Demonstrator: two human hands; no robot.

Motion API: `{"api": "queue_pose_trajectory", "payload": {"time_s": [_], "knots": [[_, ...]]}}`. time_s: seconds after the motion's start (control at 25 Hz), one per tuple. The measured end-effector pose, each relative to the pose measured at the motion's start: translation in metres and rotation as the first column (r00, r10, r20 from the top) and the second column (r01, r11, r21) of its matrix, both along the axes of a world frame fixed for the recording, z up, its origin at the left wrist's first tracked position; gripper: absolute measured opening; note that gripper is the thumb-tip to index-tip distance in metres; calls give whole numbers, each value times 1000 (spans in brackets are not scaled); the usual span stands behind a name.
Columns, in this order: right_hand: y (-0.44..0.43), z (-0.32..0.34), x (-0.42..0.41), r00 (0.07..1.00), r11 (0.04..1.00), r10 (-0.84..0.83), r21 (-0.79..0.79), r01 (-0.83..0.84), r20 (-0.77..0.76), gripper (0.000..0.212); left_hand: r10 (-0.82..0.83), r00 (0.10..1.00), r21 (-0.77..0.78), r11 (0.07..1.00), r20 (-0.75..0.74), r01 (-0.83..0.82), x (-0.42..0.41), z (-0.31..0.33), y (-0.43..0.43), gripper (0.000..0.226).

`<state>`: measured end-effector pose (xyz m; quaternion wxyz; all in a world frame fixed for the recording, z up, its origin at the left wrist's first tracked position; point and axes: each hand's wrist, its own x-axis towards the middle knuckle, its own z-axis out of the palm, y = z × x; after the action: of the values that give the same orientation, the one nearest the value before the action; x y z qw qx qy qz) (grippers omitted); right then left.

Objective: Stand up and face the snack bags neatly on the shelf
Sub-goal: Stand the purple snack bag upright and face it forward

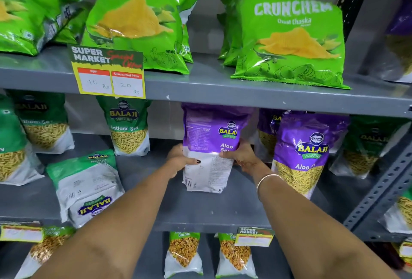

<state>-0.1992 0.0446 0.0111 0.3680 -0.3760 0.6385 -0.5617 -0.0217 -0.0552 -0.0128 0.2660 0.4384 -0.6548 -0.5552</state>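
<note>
Both forearms reaching over grey metal shelf (200, 211); left hand (178, 160) and right hand (242, 156) grasping upright purple snack bag (209, 136), back-facing, mid-shelf, left of front-facing purple bag (305, 151).

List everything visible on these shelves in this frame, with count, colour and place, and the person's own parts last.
Crunchem bags: several, bright green, top shelf; exact count unclear, some stacked behind.
Price card: one, yellow and dark, clipped to the top shelf edge.
Ratlami Sev bags: at least three standing, dark green, middle shelf left.
Fallen Balaji bag: one, green and white, lying back-up on the middle shelf.
Held Aloo Sev bag: one, purple and white, middle shelf centre, back facing out.
Standing Aloo Sev bags: at least two, purple, middle shelf right.
Bottom-shelf bags: several, green tops, partly hidden.
Left hand: gripping the held bag's left edge.
Right hand: gripping its right edge; bangle on the wrist.
</note>
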Motion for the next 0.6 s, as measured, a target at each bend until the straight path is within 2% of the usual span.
{"api": "queue_pose_trajectory", "payload": {"time_s": [0.08,0.2,0.32,0.4,0.48,0.56,0.6], "knots": [[-4,-8,5,999,998,8,-64,-11,-40,74,48,998,-75,996,-26,-50,1,-9,0,55],[-10,-19,7,996,999,-2,-54,-3,-92,65,61,998,-105,992,-23,-64,5,-21,0,58],[-9,-24,4,998,998,26,-51,-29,-61,57,-72,997,-48,996,30,73,9,-22,-5,60],[-6,-26,3,996,998,33,62,-27,-86,59,-150,984,24,989,96,148,11,-19,-10,54],[1,-24,6,988,951,27,309,21,-150,68,-165,978,105,983,123,153,16,-14,-13,42],[2,-25,10,997,888,7,458,31,-82,67,-179,973,160,975,145,156,24,-13,-16,30],[1,-27,11,1000,897,-16,442,25,-24,64,-201,966,170,970,164,173,26,-13,-16,27]]}}
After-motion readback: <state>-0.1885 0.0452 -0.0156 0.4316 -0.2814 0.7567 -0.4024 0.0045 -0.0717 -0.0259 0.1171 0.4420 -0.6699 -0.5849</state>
